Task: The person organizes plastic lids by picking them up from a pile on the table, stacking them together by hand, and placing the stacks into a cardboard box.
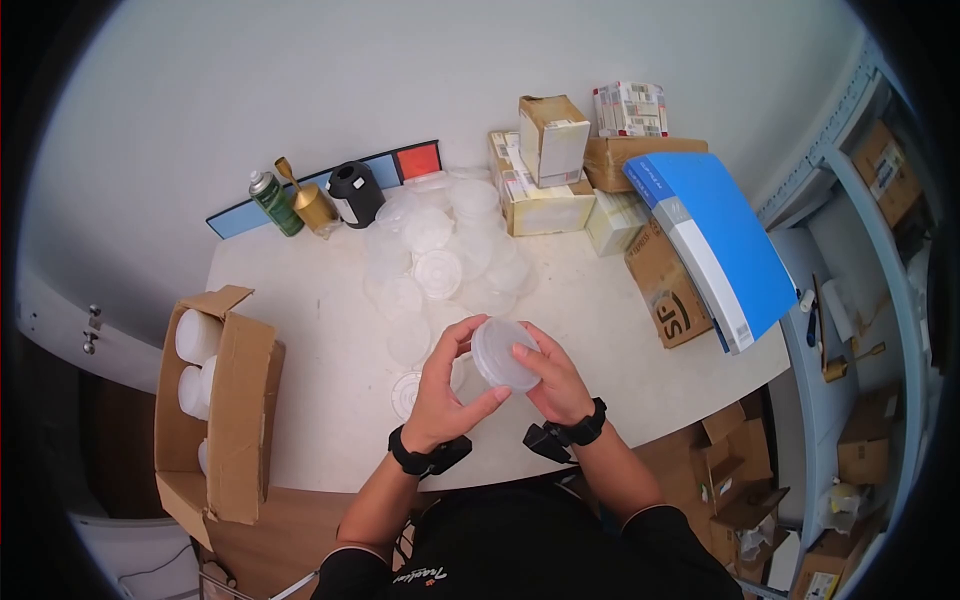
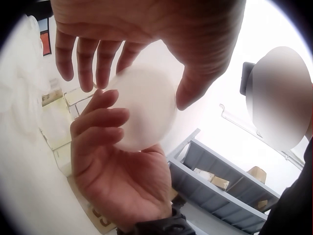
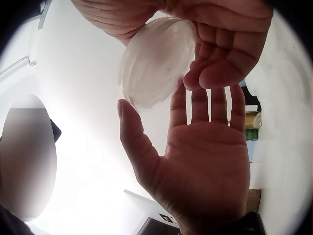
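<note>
far left: open cardboard box (image 1: pixel 240 420) with white tubs (image 1: pixel 198 337) inside, at the edge of the surface (image 1: pixel 330 430). next, loose clear lids (image 1: pixel 438 273), overlapping in a pile. then your left grip (image 1: pixel 440 388): wide, fingers fairly straight, thumb by the rim, not clasping. the round translucent plastic piece (image 1: pixel 493 355) is tilted above the surface, between both grips; can't tell if it's one lid or a short stack. looks light, thin, a bit springy, probably slick; take it by the rim, thumb opposite fingers, as a hard squeeze could bend or crack it. your right grip (image 1: pixel 558 388) holds it, thumb on the face, fingers curled behind. far right: blue binder (image 1: pixel 720 235) by a carton (image 1: pixel 660 285).
</note>
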The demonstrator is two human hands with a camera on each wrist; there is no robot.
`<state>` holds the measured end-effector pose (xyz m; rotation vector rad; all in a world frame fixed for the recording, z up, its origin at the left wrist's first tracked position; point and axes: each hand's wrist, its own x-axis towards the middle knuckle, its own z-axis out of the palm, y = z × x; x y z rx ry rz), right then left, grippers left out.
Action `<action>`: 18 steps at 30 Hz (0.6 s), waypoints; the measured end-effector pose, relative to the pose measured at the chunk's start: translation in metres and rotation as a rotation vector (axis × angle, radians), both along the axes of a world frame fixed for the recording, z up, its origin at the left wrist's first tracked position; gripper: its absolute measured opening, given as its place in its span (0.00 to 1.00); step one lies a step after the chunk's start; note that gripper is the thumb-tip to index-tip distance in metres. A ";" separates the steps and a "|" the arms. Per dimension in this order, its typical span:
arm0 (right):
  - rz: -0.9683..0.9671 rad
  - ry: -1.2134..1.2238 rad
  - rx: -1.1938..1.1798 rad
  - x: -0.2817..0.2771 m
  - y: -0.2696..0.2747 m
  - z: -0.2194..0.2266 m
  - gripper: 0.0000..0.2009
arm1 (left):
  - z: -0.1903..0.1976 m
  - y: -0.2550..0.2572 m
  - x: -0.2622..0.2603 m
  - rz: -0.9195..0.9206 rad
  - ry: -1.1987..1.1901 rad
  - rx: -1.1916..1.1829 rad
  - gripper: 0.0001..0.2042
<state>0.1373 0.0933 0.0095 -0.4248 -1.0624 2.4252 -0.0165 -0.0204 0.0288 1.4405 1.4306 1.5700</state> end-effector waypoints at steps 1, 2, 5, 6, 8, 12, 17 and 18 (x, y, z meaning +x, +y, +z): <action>0.002 -0.005 0.005 0.000 0.000 0.001 0.19 | 0.001 0.000 0.002 0.010 -0.016 0.014 0.40; 0.004 -0.009 0.010 0.000 0.000 0.001 0.18 | 0.002 0.001 0.004 0.020 -0.032 0.028 0.39; 0.044 -0.047 0.031 0.000 -0.004 -0.003 0.18 | 0.002 0.001 0.006 0.035 -0.076 0.034 0.38; 0.061 -0.064 0.039 -0.001 -0.005 -0.004 0.18 | 0.001 0.001 0.006 0.027 -0.099 0.040 0.38; 0.094 -0.098 0.052 -0.002 -0.010 -0.009 0.18 | -0.004 0.001 0.007 0.010 -0.146 0.049 0.37; 0.132 -0.157 0.169 -0.003 -0.010 -0.021 0.19 | -0.010 -0.001 0.007 0.035 -0.164 0.025 0.37; 0.069 -0.274 0.356 -0.003 -0.010 -0.005 0.24 | -0.012 -0.002 0.006 0.077 -0.197 0.014 0.35; 0.014 -0.254 0.434 -0.003 -0.009 -0.007 0.27 | -0.013 -0.002 0.006 0.081 -0.212 0.012 0.35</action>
